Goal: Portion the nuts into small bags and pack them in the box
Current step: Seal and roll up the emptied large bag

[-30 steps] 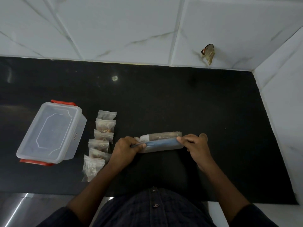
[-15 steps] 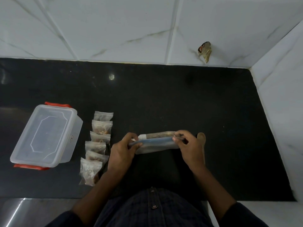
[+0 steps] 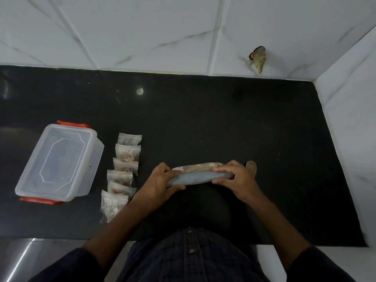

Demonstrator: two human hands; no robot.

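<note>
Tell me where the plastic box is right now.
In the head view the plastic box, lid on, sits on the black counter at the far left, just left of the column of small filled bags and untouched by either hand.

One head-worn wide-angle camera looks steeply down from close above onto the black counter, tiled wall at top.

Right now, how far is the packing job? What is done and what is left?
Done: six small bags with nuts lie in a row on the counter, beside the box. In hand: the left hand and right hand grip the two ends of the big nut bag. Left: none of those bags is in the box, and its lid is still on.
</note>
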